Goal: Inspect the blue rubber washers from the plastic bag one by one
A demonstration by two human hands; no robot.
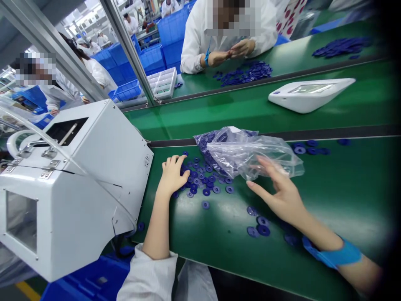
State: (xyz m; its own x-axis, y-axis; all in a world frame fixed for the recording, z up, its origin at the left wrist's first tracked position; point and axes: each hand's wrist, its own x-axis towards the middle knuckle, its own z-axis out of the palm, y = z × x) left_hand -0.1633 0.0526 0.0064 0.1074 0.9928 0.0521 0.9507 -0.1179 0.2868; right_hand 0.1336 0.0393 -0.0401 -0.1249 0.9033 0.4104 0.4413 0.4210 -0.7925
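My left hand [171, 174] rests on the green table at the left edge of a loose spread of blue ring-shaped discs [205, 180]. Its fingers are spread and slightly bent, touching the outer discs. Just behind the spread lies a clear plastic bag [257, 152], its left part full of the same discs, its slack end pointing right. My right hand [278, 192], with a blue band [336, 253] on the wrist, is open beside that slack end. Its thumb and fingers are apart, and whether the fingertips touch the plastic is hard to tell. Several discs [262, 228] lie left of the right forearm.
A white machine [84, 184] stands at the left. More discs [311, 147] lie right of the bag. Beyond a dark rail sits a white device with a display [308, 95]. Across the bench, a person in white [194, 42] handles small things near a disc pile [247, 73].
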